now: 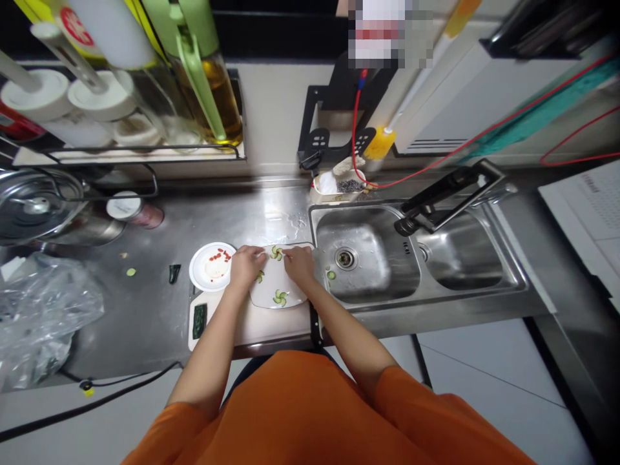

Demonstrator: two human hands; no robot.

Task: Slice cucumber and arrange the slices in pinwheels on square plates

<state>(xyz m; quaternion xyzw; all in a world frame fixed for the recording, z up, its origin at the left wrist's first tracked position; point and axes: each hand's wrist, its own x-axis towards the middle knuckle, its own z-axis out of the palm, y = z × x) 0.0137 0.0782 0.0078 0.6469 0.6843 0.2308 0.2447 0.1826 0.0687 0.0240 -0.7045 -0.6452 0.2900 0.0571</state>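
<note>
A white squarish plate rests on a pale cutting board. Cucumber slices are laid on it in small pinwheels, one cucumber pinwheel at the far edge and another cucumber pinwheel nearer my body. A third group of cucumber slices is partly covered by my left hand. That hand is closed at the left of the far pinwheel, fingertips pinched together. My right hand, also closed, is at the pinwheel's right side. Whatever lies between either hand's fingertips is too small to make out.
Left of my hands are a round plate with red pieces, a cucumber chunk, a cucumber end and a plastic bag. A double sink with a black faucet lies right. An oil bottle stands on a shelf.
</note>
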